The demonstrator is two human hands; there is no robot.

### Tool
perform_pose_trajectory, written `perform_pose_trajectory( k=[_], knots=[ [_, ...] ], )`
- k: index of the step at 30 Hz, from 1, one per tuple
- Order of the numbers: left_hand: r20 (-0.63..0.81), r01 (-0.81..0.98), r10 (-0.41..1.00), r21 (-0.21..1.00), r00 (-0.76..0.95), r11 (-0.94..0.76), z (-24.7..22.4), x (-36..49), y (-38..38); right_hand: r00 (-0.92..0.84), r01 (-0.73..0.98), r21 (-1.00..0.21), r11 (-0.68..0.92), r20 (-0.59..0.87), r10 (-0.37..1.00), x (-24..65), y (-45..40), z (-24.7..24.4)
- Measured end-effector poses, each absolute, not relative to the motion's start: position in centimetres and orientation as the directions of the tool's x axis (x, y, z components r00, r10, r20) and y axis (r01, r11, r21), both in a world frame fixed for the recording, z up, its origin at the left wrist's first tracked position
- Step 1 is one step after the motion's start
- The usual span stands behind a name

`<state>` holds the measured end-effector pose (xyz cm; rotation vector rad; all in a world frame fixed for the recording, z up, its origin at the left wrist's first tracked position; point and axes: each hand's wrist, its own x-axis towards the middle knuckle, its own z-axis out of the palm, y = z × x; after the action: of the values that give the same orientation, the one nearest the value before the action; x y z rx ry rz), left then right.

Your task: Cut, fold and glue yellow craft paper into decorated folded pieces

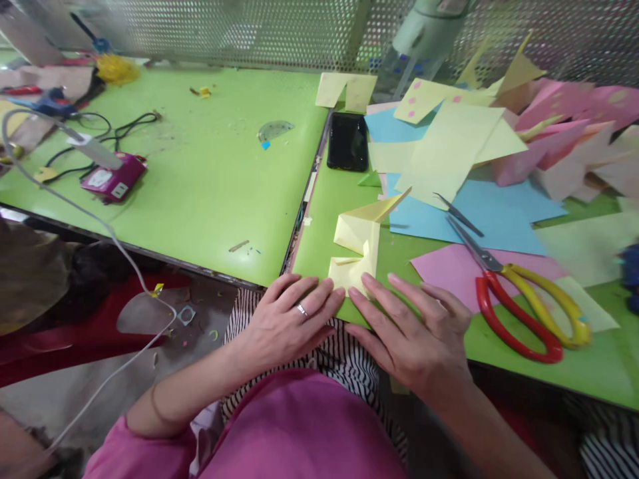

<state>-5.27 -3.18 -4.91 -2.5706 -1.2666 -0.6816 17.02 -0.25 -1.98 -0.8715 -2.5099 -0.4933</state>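
A folded pale yellow paper piece [357, 236] lies on the green table near its front edge, with one pointed flap sticking out to the upper right. My left hand [294, 313] rests at its lower left corner, fingers stretched out and fingertips touching the paper. From the right, my right hand [417, 322] lies with fingers spread, its index fingertip on the paper's lower edge. Neither hand grips anything. Scissors [492, 263] with one red and one yellow handle lie right of my right hand, and tweezers [459, 216] lie just above their blades.
A black phone [348, 142] lies behind the folded paper. Blue sheets [509, 206], yellow sheets [449, 150] and pink folded pieces [564, 113] crowd the right side. Leftward are a table seam, a protractor [276, 130], a purple power adapter [114, 177] and a hanging white cable [124, 256].
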Motion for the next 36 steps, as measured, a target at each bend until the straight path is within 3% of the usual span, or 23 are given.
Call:
perform_pose_trajectory(
  k=[6,9,12,15,17,23,36],
  knots=[
    [0.478,0.791,0.705,0.033,0.524,-0.611,-5.0,-5.4,-3.2,-0.635,0.732,0.089,0.675,0.448,0.629,17.3,-1.2,-2.8],
    [0.464,0.787,0.709,0.041,0.531,-0.616,-4.9,-5.4,-3.2,-0.526,0.769,-0.118,0.628,0.440,0.727,17.2,-0.9,-2.3],
    [0.461,0.787,0.709,0.038,0.533,-0.616,-4.8,-5.5,-3.3,-0.328,0.808,-0.363,0.464,0.378,0.866,16.4,0.4,-1.1],
    [0.461,0.793,0.714,0.035,0.526,-0.608,-4.8,-5.5,-3.4,-0.205,0.783,-0.557,0.276,0.188,0.961,15.6,2.0,0.1],
    [0.466,0.794,0.712,0.034,0.525,-0.607,-4.9,-5.6,-3.4,-0.183,0.760,-0.620,0.197,0.088,0.979,15.3,2.7,0.6],
    [0.478,0.787,0.698,0.025,0.533,-0.617,-5.1,-5.6,-3.3,-0.105,0.760,-0.643,0.095,0.023,0.994,15.0,2.6,0.5],
    [0.464,0.788,0.702,0.013,0.540,-0.615,-5.1,-5.7,-3.3,-0.135,0.803,-0.561,0.203,0.161,0.978,14.9,1.7,-0.6]
  ],
)
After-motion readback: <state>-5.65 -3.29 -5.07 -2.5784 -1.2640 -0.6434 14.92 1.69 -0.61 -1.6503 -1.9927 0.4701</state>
